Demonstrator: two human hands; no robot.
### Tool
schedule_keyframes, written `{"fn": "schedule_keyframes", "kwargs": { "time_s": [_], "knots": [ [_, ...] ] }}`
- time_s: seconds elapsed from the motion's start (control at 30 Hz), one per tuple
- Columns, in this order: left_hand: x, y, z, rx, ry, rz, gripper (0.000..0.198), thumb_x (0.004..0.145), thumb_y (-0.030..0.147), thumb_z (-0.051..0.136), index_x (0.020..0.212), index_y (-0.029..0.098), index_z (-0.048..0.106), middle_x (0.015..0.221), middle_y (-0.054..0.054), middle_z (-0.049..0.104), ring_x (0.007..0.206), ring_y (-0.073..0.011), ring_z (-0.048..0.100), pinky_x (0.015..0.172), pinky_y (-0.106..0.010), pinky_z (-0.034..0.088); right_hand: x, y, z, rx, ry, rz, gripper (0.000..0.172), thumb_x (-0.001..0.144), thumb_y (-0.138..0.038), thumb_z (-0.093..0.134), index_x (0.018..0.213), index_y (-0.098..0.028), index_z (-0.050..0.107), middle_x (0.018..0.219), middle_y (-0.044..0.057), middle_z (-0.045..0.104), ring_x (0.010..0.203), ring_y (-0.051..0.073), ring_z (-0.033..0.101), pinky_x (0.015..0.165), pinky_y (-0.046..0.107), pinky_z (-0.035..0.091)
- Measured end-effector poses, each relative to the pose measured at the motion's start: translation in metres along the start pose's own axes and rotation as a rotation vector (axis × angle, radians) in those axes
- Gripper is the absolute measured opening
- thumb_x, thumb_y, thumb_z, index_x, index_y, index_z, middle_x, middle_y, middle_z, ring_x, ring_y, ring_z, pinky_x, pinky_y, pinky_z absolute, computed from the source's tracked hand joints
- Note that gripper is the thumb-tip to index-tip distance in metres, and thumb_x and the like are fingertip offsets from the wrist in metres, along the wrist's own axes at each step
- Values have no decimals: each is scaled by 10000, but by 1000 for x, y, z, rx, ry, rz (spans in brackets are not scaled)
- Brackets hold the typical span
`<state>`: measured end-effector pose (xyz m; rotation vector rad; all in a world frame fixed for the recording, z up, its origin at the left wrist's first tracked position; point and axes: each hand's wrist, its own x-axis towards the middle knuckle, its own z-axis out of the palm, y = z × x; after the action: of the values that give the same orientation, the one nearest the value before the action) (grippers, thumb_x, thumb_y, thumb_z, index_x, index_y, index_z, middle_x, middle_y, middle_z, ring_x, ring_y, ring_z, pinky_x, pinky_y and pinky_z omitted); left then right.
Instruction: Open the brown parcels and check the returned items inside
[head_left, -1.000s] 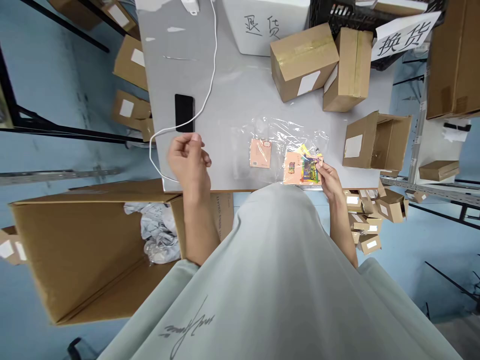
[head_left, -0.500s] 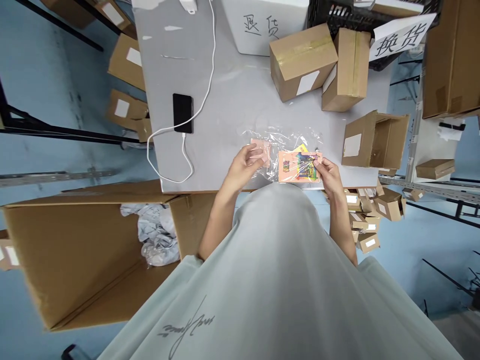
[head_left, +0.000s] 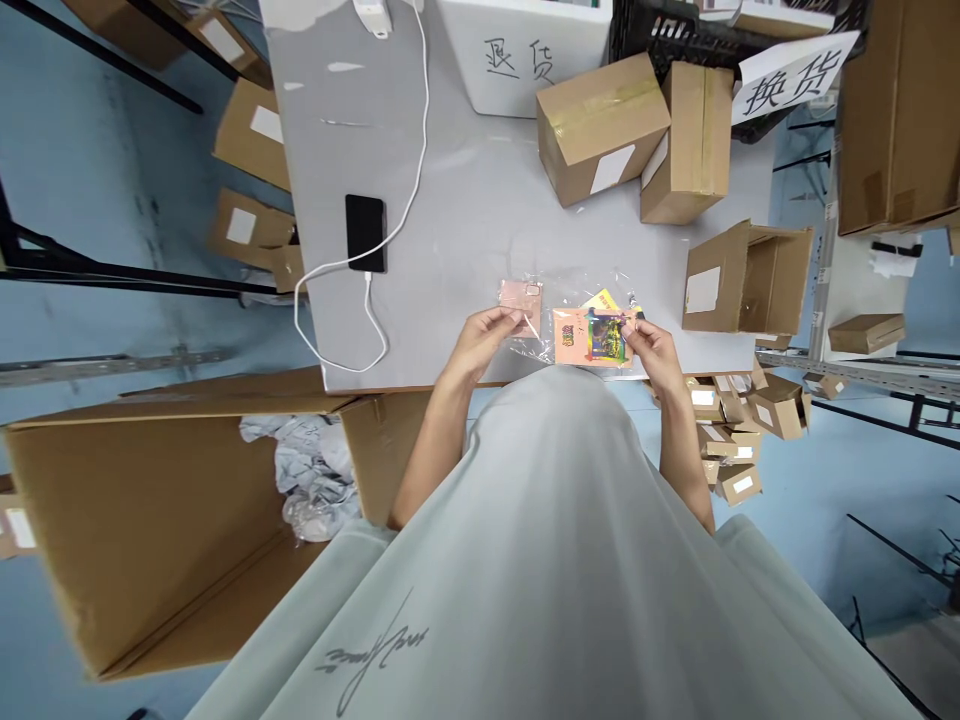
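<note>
Near the table's front edge lies a clear plastic bag [head_left: 546, 345] with a pink packet [head_left: 520, 300] on its left and an orange card with a colourful picture [head_left: 574, 337] on its right. A yellow piece [head_left: 601, 300] shows behind the card. My left hand [head_left: 484, 342] pinches something thin and pale at the pink packet; it is too small to name. My right hand [head_left: 654, 350] holds the right end of the orange card between thumb and fingers.
A black phone [head_left: 365, 233] with a white cable lies on the table [head_left: 450, 220] at the left. Cardboard boxes [head_left: 604, 125], an open box [head_left: 748, 278] and a white bin [head_left: 525, 60] stand beyond. A large open carton [head_left: 150, 530] is at lower left.
My left hand has moved off the pink packet's face, and its fingers are now pinched at the lower part. The orange card has shifted slightly left and down with my right hand.
</note>
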<state>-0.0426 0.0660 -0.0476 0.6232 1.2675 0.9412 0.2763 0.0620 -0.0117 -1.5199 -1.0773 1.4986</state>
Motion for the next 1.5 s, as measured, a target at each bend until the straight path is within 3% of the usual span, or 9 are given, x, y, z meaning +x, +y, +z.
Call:
{"fn": "schedule_keyframes", "kwargs": {
  "time_s": [0.17,0.27,0.4,0.67,0.9,1.07,1.17,1.33,1.5],
  "knots": [
    [8,0,-3,-175,-104,-157,599,837,789,908,795,229,701,1013,-158,867,955,-315,859,832,-420,686,-9,-17,5,-23,57,-56,583,818,-831,944,934,-268,846,886,13,773,850,229,701,821,368,628],
    [11,-6,-7,-178,-194,-244,559,820,747,920,874,216,755,1102,-185,879,753,-264,819,603,-343,591,-16,-32,6,-83,24,-90,590,867,-831,912,878,-249,815,827,2,712,805,200,646,776,333,588],
    [9,-14,-4,-73,-256,-275,589,632,500,1089,1102,223,866,1137,-143,880,587,-137,663,540,-290,512,-22,-46,12,-90,-58,-90,625,884,-816,910,759,-232,722,776,-9,632,781,181,598,724,303,551],
    [4,-16,11,127,-297,-170,503,572,545,1113,888,237,874,832,-55,786,569,-119,505,502,-296,386,-20,-26,16,-80,-29,-64,610,935,-855,827,857,-250,842,846,12,773,833,223,706,773,343,622],
    [19,-20,-10,17,-126,-110,564,621,596,1109,874,178,827,744,-5,678,546,-62,419,488,-248,266,-22,11,-47,-143,351,-41,663,948,-880,757,1020,-227,847,951,68,853,749,199,765,676,331,643],
    [39,-32,-14,-43,-68,-131,521,641,509,1132,859,168,804,746,0,684,573,-61,465,535,-221,355,-40,17,-111,-208,597,-89,603,1022,-818,692,965,-224,782,964,88,853,683,192,743,608,329,612],
    [58,-45,6,-46,-42,-176,471,677,457,1114,897,170,813,745,-6,706,592,-79,507,568,-226,414,-52,9,-140,-193,679,-134,539,1034,-765,721,962,-234,776,959,66,842,656,174,730,597,311,594],
    [94,-68,67,137,42,-329,391,718,351,1055,950,167,801,843,-49,786,656,-105,610,588,-218,445,-63,-12,-174,-125,779,-228,451,1048,-686,777,1008,-237,780,954,36,816,636,147,721,577,284,582],
    [118,-86,119,332,123,-346,421,798,340,993,1121,155,798,943,-87,822,841,-204,754,789,-322,610,-65,-25,-199,-83,823,-312,354,1078,-611,785,1101,-258,768,1006,27,811,655,135,738,576,270,590]
  ]
}}
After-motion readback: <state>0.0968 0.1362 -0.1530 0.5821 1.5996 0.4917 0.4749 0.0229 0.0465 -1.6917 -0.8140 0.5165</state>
